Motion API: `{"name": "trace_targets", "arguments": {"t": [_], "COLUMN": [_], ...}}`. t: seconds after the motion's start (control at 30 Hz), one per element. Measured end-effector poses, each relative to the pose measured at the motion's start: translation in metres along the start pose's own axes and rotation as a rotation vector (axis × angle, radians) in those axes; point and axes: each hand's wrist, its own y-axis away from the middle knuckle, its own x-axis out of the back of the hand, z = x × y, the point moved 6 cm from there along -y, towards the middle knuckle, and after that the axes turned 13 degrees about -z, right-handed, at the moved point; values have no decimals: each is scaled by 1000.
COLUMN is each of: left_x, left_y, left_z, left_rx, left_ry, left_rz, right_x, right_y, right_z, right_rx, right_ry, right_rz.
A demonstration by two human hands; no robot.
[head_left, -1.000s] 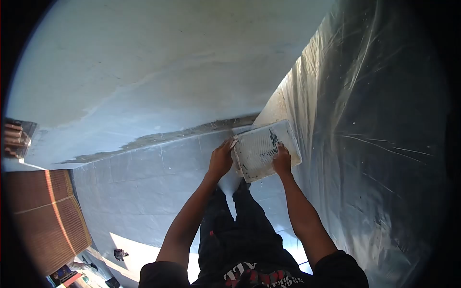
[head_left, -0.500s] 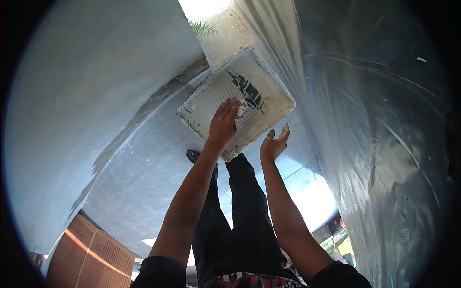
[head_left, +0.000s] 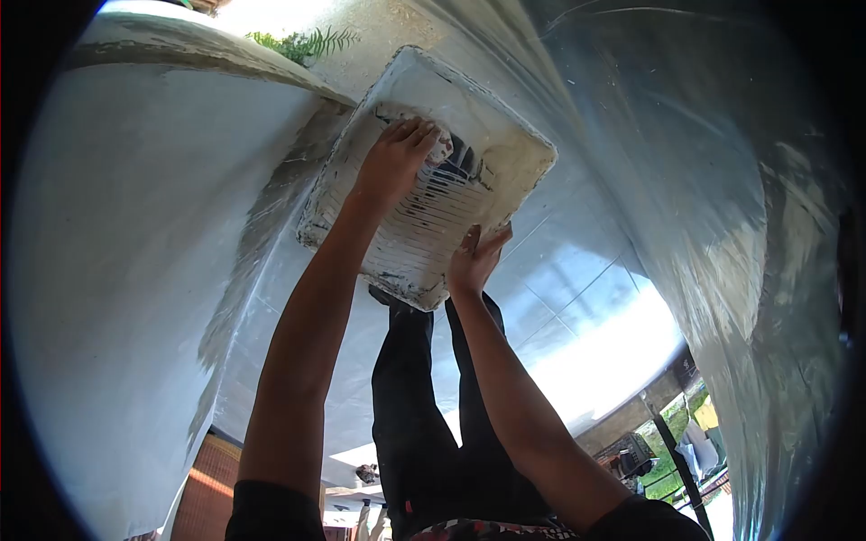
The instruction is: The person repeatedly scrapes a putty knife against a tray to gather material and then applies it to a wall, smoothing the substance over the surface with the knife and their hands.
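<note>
A whitish paint tray (head_left: 523, 171) with a ribbed slope and a crusted rim lies tilted in front of my legs. My left hand (head_left: 395, 162) is inside it, fingers closed over a small whitish wad (head_left: 441, 146) pressed against the tray's inner surface. I cannot tell whether the wad is a rag or a sponge. Beside it shows a dark patch (head_left: 462, 160), partly covered by that hand. My right hand (head_left: 476, 257) grips the tray's near right rim, thumb toward the inside.
A pale wall (head_left: 162, 225) with a rough grey lower edge rises on the left. Clear plastic sheeting (head_left: 722, 225) hangs along the right. Grey floor tiles (head_left: 559, 298) lie below, brightly sunlit at one spot. A green fern (head_left: 311, 43) grows beyond the tray.
My right hand has moved from beside the tray onto its rim. My left hand has carried the wad farther up the ribs to the dark patch. The view has shifted too.
</note>
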Motion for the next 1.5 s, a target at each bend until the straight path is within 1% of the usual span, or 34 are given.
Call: {"name": "trace_targets", "arguments": {"t": [0.13,0.2,0.23,0.3,0.43,0.5,0.53,0.57,0.6,0.73,0.8,0.83,0.9,0.93,0.97,1.03,1.07,1.1,1.13,1.17,1.2,1.23,1.3,1.4,1.5], "left_x": [1,2,2,4,17,22,18,17,15,12,13,18,15,22,31,62,72,85,93,101,128,143,167,200,267], "left_y": [4,5,8,11,1,-16,-20,-23,-21,2,15,23,39,49,58,77,88,96,107,119,138,146,165,189,211], "left_z": [8,14,15,17,14,3,-1,-2,-1,14,25,30,34,37,44,55,58,64,61,60,65,71,72,72,89], "left_rx": [-4,-36,-35,-85,-66,0,1,-17,-33,-47,-85,-80,21,82,91,144,237,241,379,512,571,566,679,640,604], "left_ry": [-41,29,26,37,70,41,48,-2,-53,-89,-32,-42,96,165,151,371,442,427,606,785,1127,1109,1270,1268,1245], "left_rz": [21,1,-2,-98,-138,-98,-100,-60,-19,32,-43,-43,-354,-362,-349,-112,-127,-105,-61,-9,159,194,330,450,595], "right_x": [3,3,4,4,3,3,4,5,4,0,1,1,4,3,4,11,15,18,20,30,38,46,55,61,56], "right_y": [-1,0,1,0,-2,-1,0,1,1,-1,-1,-1,-1,-2,-3,-4,-4,-5,-10,-9,-10,-7,-4,-1,1], "right_z": [-7,-5,-6,-5,-5,-6,-7,-8,-6,-3,-4,-6,-8,-6,-4,-8,-10,-11,-2,3,-18,-29,-47,-76,-123], "right_rx": [12,-54,-55,-87,-71,-74,-78,-76,-73,-107,-121,-115,-168,-151,-150,-127,-182,-234,-220,-246,-237,-287,-254,-146,-42], "right_ry": [14,-30,-33,-10,-29,-43,-38,-29,-21,3,11,3,15,8,27,43,22,2,116,110,95,122,135,172,138], "right_rz": [34,-15,-17,-33,-13,-21,-21,-25,-32,-30,-37,-44,-63,-72,-72,-75,-118,-163,-160,-162,-171,-168,-176,-181,-219]}}
